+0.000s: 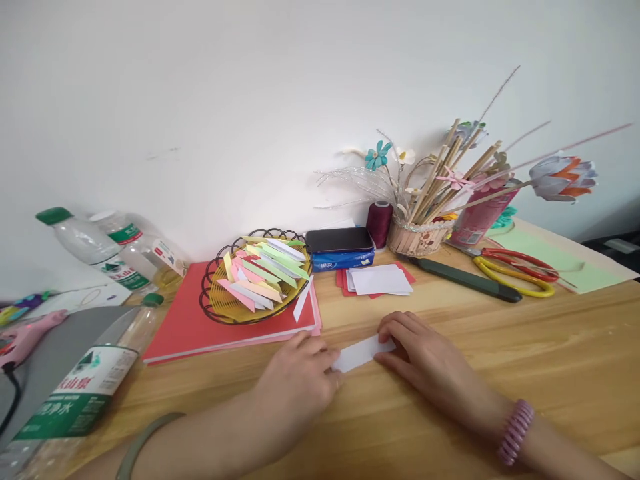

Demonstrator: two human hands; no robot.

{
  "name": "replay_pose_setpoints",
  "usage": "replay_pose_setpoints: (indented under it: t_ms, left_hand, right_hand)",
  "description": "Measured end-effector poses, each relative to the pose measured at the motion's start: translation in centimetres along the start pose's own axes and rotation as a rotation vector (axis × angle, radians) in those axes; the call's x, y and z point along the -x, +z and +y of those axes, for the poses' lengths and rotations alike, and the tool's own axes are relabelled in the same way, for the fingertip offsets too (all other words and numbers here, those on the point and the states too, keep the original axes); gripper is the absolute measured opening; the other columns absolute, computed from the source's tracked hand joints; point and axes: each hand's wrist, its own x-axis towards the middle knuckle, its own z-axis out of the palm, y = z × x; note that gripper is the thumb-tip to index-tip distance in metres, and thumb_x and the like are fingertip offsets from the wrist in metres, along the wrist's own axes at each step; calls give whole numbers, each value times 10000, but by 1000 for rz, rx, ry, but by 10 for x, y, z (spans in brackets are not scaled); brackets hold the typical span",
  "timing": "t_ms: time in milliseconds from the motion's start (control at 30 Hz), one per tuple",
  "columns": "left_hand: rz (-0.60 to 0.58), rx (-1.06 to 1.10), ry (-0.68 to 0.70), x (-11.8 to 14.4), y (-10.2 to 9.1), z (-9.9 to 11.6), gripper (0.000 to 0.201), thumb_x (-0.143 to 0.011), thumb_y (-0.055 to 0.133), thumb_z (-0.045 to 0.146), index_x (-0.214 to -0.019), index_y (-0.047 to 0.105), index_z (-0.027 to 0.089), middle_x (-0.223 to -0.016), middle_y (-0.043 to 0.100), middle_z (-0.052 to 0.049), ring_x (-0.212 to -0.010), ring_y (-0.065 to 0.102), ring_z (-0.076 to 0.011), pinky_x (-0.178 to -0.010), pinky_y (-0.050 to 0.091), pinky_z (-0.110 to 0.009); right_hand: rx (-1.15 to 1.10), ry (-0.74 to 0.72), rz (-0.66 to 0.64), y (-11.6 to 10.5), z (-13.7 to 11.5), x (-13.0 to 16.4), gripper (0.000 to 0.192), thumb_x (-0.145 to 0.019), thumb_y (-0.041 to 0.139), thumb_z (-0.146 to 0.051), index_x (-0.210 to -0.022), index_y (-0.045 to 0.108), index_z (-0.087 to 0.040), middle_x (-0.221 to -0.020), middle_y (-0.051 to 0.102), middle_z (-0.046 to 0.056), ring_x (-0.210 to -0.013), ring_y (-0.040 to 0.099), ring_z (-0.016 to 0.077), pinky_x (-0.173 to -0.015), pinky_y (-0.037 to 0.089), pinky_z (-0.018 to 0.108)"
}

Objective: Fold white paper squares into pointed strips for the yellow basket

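A narrow strip of white paper (361, 353) lies on the wooden table between my two hands. My left hand (306, 367) has its fingers closed on the strip's left end. At the other end, the thumb and fingers of my right hand (417, 350) pinch the strip. Just beyond it sits a small stack of white paper pieces (380, 280) on top of red ones (345, 283). To the left, a yellow woven basket (216, 303) with a dark looped rim holds many folded paper pieces (265, 267) in several colours.
Red paper sheets (175, 320) lie under the basket. Plastic bottles (80, 393) stand and lean at left. A phone (340, 239) rests on a blue tissue pack (340, 260) beside maroon thread (379, 225). Rightward are a dark green cutter (465, 280), scissors (520, 270) and a stick-filled holder (420, 239).
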Motion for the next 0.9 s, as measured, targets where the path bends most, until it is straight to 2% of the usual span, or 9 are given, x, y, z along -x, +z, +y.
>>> replay_pose_setpoints:
  t_ms: [100,200,267,333,433,500,667,767,900]
  left_hand:
    - [105,54,-73,-2,0,6,131,-841,528,155,-923,630,169,-790,668,-15,-747,570,-177,-678,427,-287]
    - [70,275,-111,-2,-4,13,173,-868,468,164,-793,623,184,-649,633,11,-621,544,-146,-563,384,-237]
    - [9,528,-186,-3,-8,16,233,-896,447,215,-743,621,190,-635,627,26,-592,540,-125,-571,383,-218]
    - [0,870,-293,-5,-11,18,220,-902,445,266,-828,637,188,-737,653,21,-665,572,-121,-628,408,-210]
    - [28,1465,-382,-10,-11,19,256,-872,472,340,-944,625,148,-860,653,-21,-799,589,-144,-697,436,-223]
    - [18,1688,-437,-13,-7,18,311,-836,505,392,-899,626,112,-812,642,-39,-781,585,-155,-682,443,-235]
    - [35,1620,-691,-15,2,17,356,-809,478,416,-768,611,88,-695,614,-36,-654,560,-139,-618,433,-239]
    - [6,1552,-636,-14,2,16,267,-802,450,314,-732,603,107,-657,595,-8,-601,534,-115,-579,409,-210]
    - [-44,1270,-570,-12,-2,15,199,-759,426,204,-614,542,132,-557,489,39,-501,406,-77,-458,282,-181]
  right_hand:
    - [-91,51,17,0,2,1,136,-796,518,-122,-910,545,-190,-825,603,31,-717,584,162,-632,500,296]
    - [-163,79,84,-1,-3,5,149,-830,482,-156,-961,545,-191,-745,605,9,-617,577,135,-554,483,248]
    - [-132,1,179,-4,-13,9,127,-856,463,-173,-952,543,-191,-727,602,12,-618,575,134,-551,469,243]
    - [-56,-153,270,-7,-26,14,118,-874,441,-160,-907,549,-193,-737,609,24,-644,572,140,-567,451,250]
    - [20,-361,288,-13,-44,20,186,-896,385,-135,-910,566,-174,-737,635,40,-611,545,141,-548,422,265]
    - [46,-414,279,-16,-50,22,243,-914,331,-130,-965,568,-152,-779,657,59,-630,550,145,-560,430,269]
    - [32,-418,208,-15,-50,22,231,-889,388,-124,-1016,580,-149,-753,653,45,-606,535,136,-517,435,258]
    - [124,-461,189,-18,-45,21,288,-881,363,-107,-1068,579,-137,-785,649,55,-625,539,141,-523,453,265]
    - [350,-570,198,-25,-36,16,374,-925,268,-141,-1116,589,-163,-979,660,82,-873,567,180,-684,496,310]
